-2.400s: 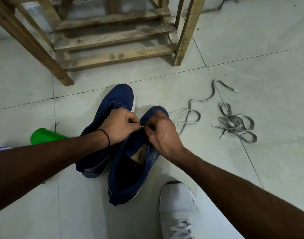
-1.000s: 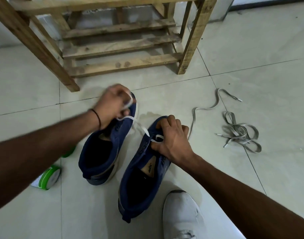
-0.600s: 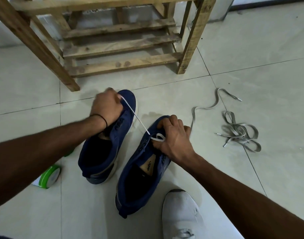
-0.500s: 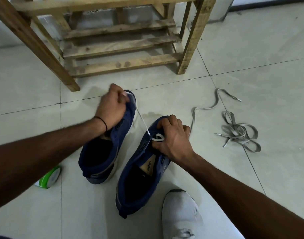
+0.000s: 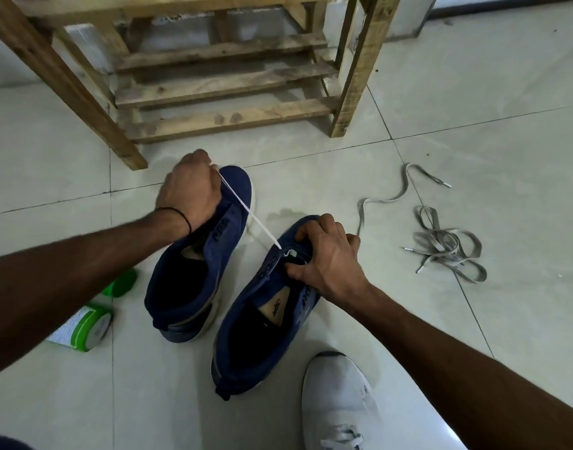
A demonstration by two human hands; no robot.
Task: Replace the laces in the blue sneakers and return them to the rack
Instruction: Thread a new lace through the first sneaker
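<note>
Two blue sneakers stand side by side on the tiled floor, the left sneaker (image 5: 200,254) and the right sneaker (image 5: 262,319). A white lace (image 5: 249,212) runs taut from an eyelet near the right sneaker's toe up to my left hand (image 5: 189,190), which grips its end above the left sneaker's toe. My right hand (image 5: 324,254) holds the front of the right sneaker, fingers curled over its upper beside a small loop of lace. The wooden rack (image 5: 213,82) stands just beyond the shoes.
Loose grey laces (image 5: 441,245) lie in a tangle on the floor to the right. A green and white container (image 5: 83,326) lies at the left, partly under my forearm. My foot in a white sneaker (image 5: 340,401) is at the bottom.
My left hand drew the white lace out of the right sneaker, up and to the left, until it ran taut. My right hand stayed on the right sneaker's front. The view shifted slightly.
</note>
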